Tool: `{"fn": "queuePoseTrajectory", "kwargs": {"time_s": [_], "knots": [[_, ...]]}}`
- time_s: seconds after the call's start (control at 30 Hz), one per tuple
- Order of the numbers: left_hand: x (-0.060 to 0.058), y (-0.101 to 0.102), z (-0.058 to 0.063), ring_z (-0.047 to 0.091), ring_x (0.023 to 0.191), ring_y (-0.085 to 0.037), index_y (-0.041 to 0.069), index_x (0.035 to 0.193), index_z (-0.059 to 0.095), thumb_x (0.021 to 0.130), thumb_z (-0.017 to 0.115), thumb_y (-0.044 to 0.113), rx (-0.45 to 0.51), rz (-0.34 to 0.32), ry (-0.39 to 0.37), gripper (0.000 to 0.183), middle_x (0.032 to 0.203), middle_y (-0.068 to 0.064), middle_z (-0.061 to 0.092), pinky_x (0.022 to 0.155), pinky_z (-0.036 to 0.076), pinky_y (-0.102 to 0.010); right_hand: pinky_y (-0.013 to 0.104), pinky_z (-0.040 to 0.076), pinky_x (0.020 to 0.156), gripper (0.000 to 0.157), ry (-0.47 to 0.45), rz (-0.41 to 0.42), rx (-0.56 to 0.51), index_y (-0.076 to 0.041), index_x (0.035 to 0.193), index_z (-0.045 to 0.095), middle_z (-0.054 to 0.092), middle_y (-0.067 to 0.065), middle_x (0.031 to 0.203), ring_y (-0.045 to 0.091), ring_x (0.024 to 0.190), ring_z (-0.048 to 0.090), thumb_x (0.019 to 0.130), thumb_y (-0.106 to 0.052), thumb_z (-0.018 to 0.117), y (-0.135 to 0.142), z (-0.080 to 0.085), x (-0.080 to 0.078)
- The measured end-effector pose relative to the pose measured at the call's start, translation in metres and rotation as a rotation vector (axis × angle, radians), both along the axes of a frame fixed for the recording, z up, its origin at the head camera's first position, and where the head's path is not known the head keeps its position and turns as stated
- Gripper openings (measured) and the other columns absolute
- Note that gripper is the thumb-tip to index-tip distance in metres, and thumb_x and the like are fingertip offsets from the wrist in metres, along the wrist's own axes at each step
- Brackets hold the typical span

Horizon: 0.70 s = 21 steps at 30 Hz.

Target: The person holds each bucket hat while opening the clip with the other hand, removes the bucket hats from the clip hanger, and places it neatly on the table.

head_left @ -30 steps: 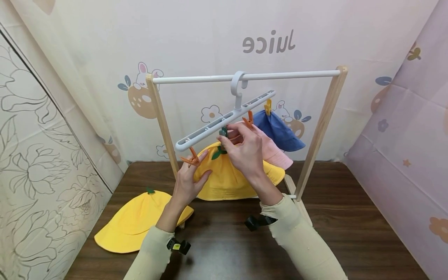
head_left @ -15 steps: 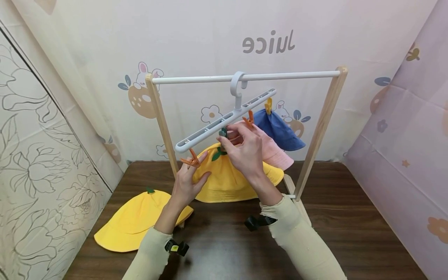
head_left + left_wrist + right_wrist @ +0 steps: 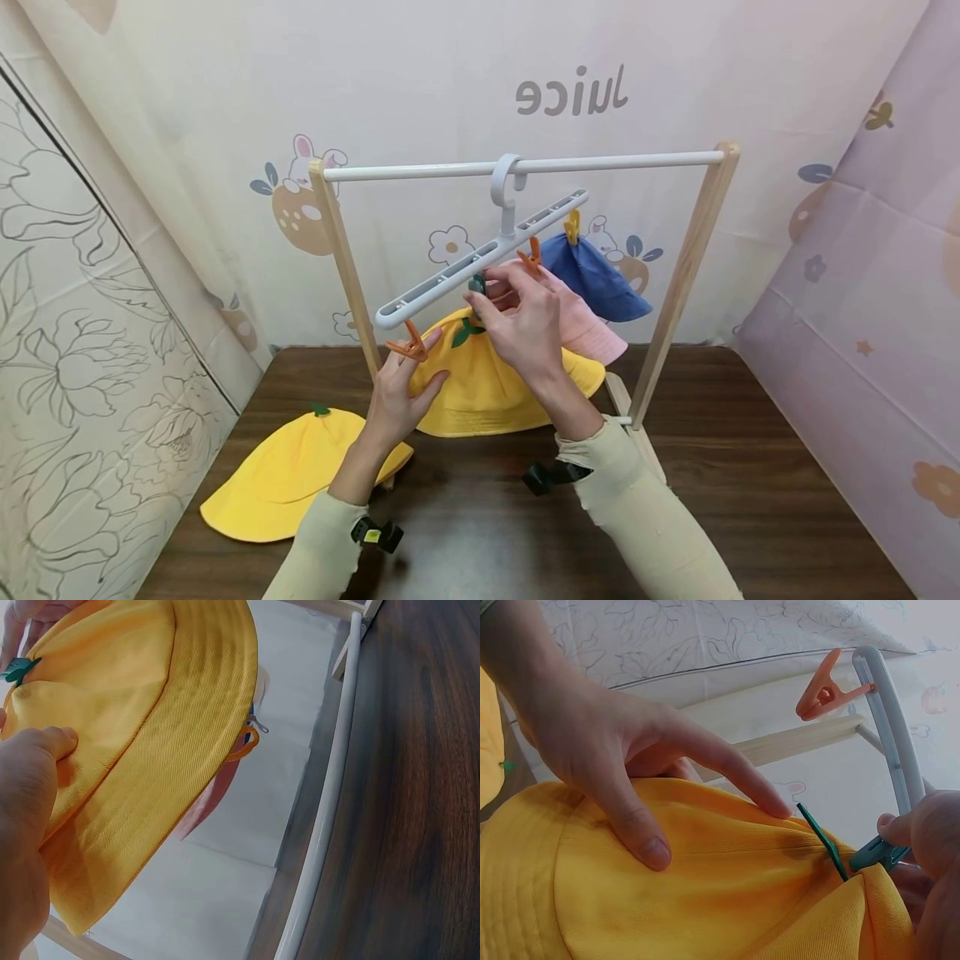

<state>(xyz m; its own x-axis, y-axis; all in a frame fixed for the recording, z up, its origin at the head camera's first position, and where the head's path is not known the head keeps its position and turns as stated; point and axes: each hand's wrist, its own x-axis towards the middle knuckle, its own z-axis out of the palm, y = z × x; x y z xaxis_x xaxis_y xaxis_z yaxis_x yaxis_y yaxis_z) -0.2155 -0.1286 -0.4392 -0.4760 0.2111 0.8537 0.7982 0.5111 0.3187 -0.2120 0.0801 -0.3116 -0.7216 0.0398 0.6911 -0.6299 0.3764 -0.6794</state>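
While the wooden rack (image 3: 684, 279) stands on the dark surface (image 3: 750, 500), a pale grey hanger (image 3: 450, 277) hooks over its white top rod (image 3: 622, 162) and runs slantwise beneath it. The hanger bears the clips: a yellow clip (image 3: 573, 227) holds a blue hat (image 3: 596, 279) at the far end, an orange clip (image 3: 530, 257) comes next at the pink hat (image 3: 588, 325), and a second orange clip (image 3: 408, 343) dangles at the near end.

Between the two orange clips, the yellow hat (image 3: 480, 392) is held up under the bar. The right hand (image 3: 525, 321) pinches the green clip (image 3: 478, 285) between thumb and fingers, right at the crown beside the green leaf (image 3: 467, 332); I cannot tell whether the clip's jaws have closed on the cloth. The left hand (image 3: 399, 396) grips the same hat by its side, thumb spread over the front, index finger along the upper edge, other fingers behind.

In the left wrist view the brim hangs apart from the rack's lower white rod (image 3: 322, 802). The other yellow hat (image 3: 288, 475) lies near the surface's left edge, outside the rack. Wood grain shows between the forearms and to the right, and a printed curtain (image 3: 420, 92) backs the far edge.
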Motion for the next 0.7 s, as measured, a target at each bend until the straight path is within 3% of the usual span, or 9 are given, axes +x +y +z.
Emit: {"fn": "queuePoseTrajectory", "kwargs": {"time_s": [0.27,0.7], "knots": [[-0.0006,-0.0015,-0.0012,0.069,0.105,-0.035,0.003,0.152,0.066,0.085,0.093,-0.005,0.012,-0.005,0.009,0.073,0.119,-0.024,0.073,0.084,0.064,-0.054,0.011,0.059,0.075,0.025,0.000,0.008,-0.006,0.004,0.114,0.080,0.082,0.019,0.101,0.032,0.085,0.080,0.094,-0.006,0.090,0.0000,0.0003,-0.0006],[0.0010,-0.0025,-0.0054,0.073,0.113,-0.040,-0.002,0.155,0.062,0.085,0.093,-0.006,0.033,-0.016,-0.032,0.077,0.130,-0.027,0.072,0.096,0.064,-0.061,0.011,0.060,0.075,0.024,0.003,0.008,-0.006,0.003,0.114,0.080,0.083,0.018,0.100,0.031,0.084,0.080,0.094,-0.007,0.090,-0.0004,0.0010,0.0006]]}}
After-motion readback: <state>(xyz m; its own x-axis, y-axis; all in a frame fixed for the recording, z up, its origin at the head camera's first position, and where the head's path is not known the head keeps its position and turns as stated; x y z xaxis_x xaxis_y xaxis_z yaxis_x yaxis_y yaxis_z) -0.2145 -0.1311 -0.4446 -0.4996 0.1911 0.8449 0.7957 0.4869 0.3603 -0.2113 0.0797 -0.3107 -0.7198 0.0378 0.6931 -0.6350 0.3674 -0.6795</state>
